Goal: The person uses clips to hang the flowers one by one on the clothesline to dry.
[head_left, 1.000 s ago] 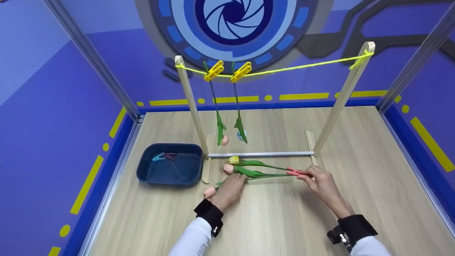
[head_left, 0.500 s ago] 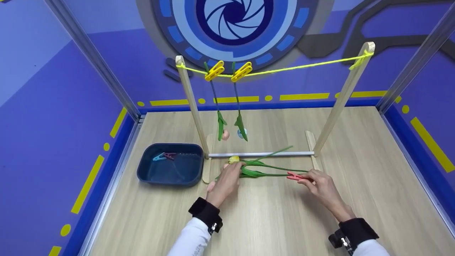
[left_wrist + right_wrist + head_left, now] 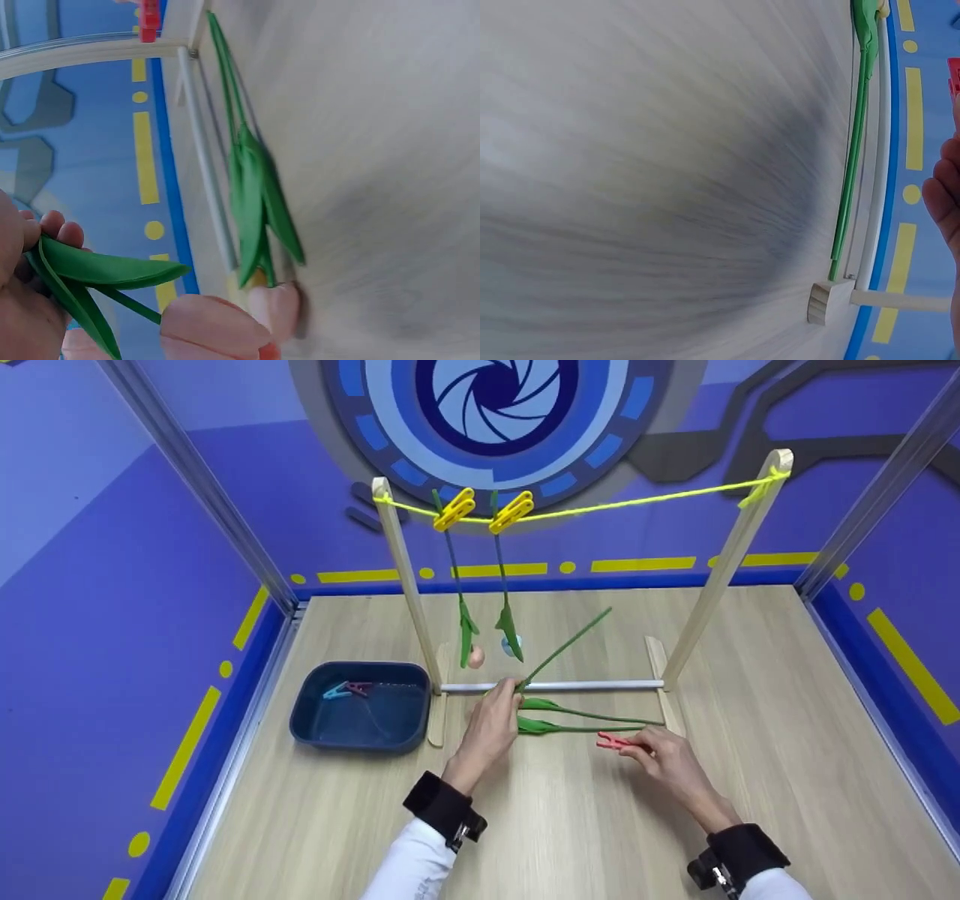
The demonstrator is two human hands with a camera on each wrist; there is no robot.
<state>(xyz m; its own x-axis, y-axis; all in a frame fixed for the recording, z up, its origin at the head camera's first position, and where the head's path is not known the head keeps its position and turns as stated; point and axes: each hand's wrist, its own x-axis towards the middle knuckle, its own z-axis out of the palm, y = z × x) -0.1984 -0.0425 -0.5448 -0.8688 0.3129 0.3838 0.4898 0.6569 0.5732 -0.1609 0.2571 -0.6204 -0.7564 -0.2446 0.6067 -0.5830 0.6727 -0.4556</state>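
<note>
My left hand [image 3: 491,725] grips an artificial pink tulip [image 3: 214,330] by its leaves and stem; in the head view its green stem [image 3: 568,646] slants up and right past the rack's bottom bar. Between the thumb and fingers of my right hand [image 3: 670,759] is a red clothespin [image 3: 613,741], held just above the table. Two more tulips lie side by side below the bar, their leaves [image 3: 536,726] beside my left hand. One has a pink head [image 3: 274,311]; the other's yellow head is mostly hidden. The right wrist view shows their stems [image 3: 849,176].
A yellow string [image 3: 637,501] spans two wooden posts [image 3: 718,577]. Two yellow clothespins [image 3: 512,513] on it hold a pink tulip [image 3: 475,657] and a blue tulip [image 3: 511,645] head down. At left, a dark blue basin [image 3: 360,735] contains a light-blue clothespin [image 3: 336,691] and a dark-red clothespin [image 3: 358,688].
My left hand has picked up the nearest pink tulip and moved up with it, the stem swinging up and away. My right hand has shifted slightly down and left with the red clothespin.
</note>
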